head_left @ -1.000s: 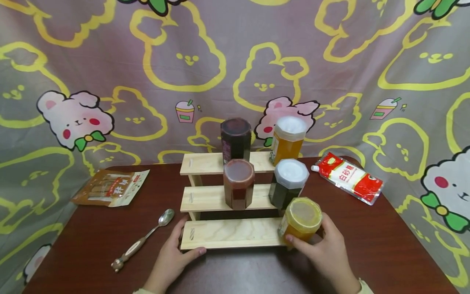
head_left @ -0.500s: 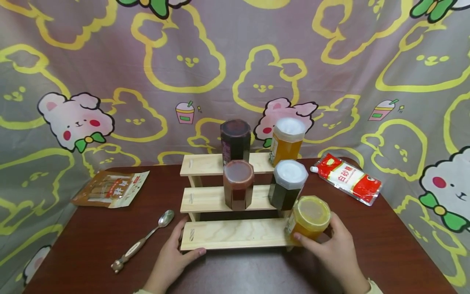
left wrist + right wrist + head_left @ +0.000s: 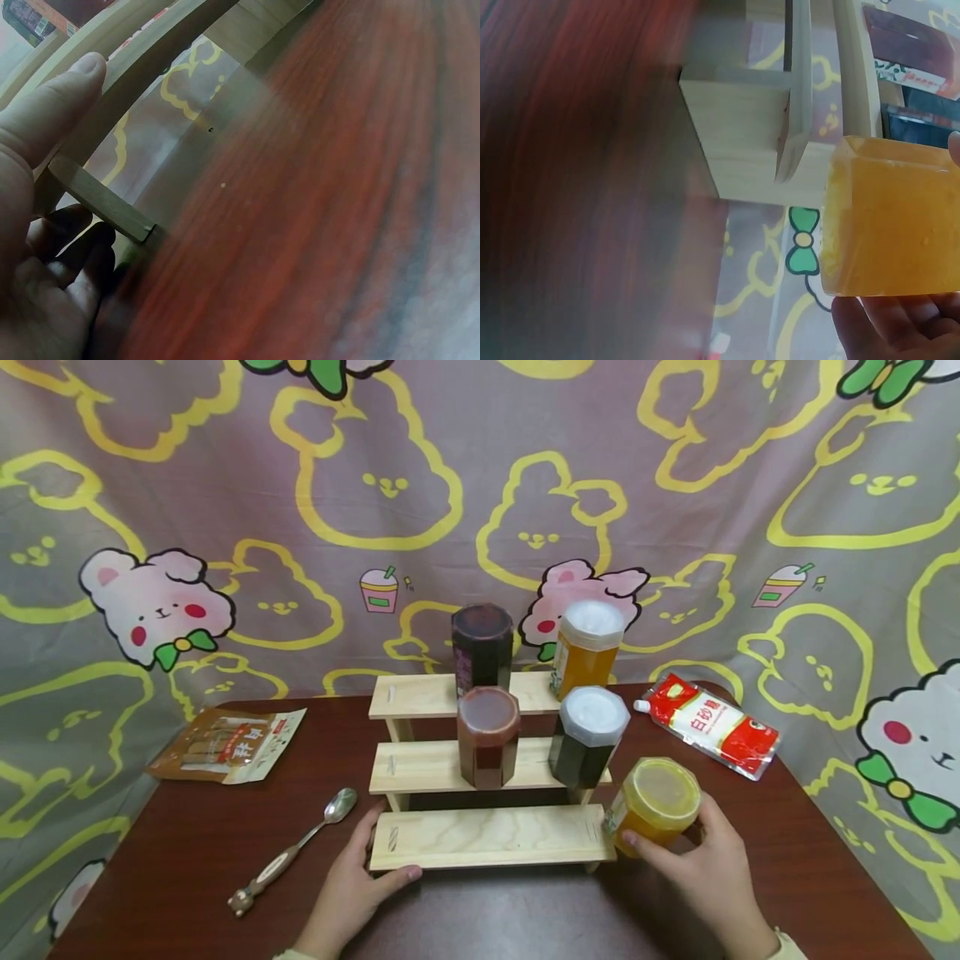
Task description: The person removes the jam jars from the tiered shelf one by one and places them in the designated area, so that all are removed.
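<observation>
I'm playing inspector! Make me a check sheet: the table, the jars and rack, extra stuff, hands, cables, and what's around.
Surface: reddish-brown table, with a pale sheen at the front.
Job's things: three-tier wooden rack; purple-labelled jar and white-lidded amber jar on top; reddish jar and white-lidded dark jar in the middle; yellow-lidded jar held up by the bottom tier's right end.
Clutter: spoon and brown packet left, red-and-white pouch right.
Hands: left hand grips the bottom tier's left end; right hand holds the yellow-lidded jar.
Cables: nothing seen.
Surroundings: cartoon-patterned curtain behind and on both sides.
</observation>
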A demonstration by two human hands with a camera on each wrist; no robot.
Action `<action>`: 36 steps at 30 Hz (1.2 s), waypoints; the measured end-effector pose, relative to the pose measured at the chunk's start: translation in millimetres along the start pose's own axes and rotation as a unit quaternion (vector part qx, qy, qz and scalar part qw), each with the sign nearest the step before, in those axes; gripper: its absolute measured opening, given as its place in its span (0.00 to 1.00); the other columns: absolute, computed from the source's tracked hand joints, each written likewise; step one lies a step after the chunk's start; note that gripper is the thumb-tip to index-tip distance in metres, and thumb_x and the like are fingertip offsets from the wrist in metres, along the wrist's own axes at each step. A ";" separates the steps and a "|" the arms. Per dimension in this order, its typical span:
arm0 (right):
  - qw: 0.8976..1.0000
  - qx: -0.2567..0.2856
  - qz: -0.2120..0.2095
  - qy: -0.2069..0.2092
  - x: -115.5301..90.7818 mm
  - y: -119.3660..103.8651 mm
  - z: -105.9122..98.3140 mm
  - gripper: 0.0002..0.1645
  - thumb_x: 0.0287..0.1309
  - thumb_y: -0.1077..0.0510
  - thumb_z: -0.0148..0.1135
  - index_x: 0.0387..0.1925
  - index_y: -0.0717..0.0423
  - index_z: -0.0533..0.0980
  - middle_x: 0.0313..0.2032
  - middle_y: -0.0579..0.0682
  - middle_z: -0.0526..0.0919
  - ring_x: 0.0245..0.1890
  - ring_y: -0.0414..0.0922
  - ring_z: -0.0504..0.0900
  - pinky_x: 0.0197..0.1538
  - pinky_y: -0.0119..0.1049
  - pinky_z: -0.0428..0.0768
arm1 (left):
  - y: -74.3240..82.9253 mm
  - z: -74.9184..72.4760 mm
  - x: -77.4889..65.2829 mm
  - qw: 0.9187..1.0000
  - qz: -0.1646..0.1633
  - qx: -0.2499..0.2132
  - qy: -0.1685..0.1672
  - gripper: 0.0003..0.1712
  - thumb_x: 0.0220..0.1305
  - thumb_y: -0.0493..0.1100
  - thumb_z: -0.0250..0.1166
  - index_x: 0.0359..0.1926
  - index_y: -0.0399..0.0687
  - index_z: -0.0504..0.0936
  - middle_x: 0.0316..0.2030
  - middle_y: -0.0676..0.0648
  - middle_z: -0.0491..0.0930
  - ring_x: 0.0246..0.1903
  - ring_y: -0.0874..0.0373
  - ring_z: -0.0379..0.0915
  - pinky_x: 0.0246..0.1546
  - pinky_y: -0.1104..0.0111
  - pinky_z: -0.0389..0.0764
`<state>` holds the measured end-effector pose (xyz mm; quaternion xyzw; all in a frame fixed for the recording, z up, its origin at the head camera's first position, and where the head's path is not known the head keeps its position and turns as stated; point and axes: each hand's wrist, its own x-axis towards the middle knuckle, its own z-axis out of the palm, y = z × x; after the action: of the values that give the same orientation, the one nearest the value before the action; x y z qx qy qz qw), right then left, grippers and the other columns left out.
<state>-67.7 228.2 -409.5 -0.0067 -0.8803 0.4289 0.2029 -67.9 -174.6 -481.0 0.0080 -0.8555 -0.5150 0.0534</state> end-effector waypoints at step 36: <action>0.994 -0.047 0.086 0.037 21.9 60.6 -27.6 0.45 0.46 0.53 0.82 0.62 0.64 0.69 0.53 0.63 0.79 0.39 0.19 0.66 0.39 0.09 0.65 | 1.1 -0.1 -0.6 1.000 -0.006 -0.012 -0.002 0.60 0.42 0.49 0.84 0.74 0.51 0.62 0.48 0.50 0.83 0.44 0.64 0.75 0.49 0.67 0.73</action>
<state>-87.6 291.4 -432.5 -0.1078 -0.8874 0.4024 0.1976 -67.3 -174.1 -480.1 0.0115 -0.8495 -0.5252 0.0486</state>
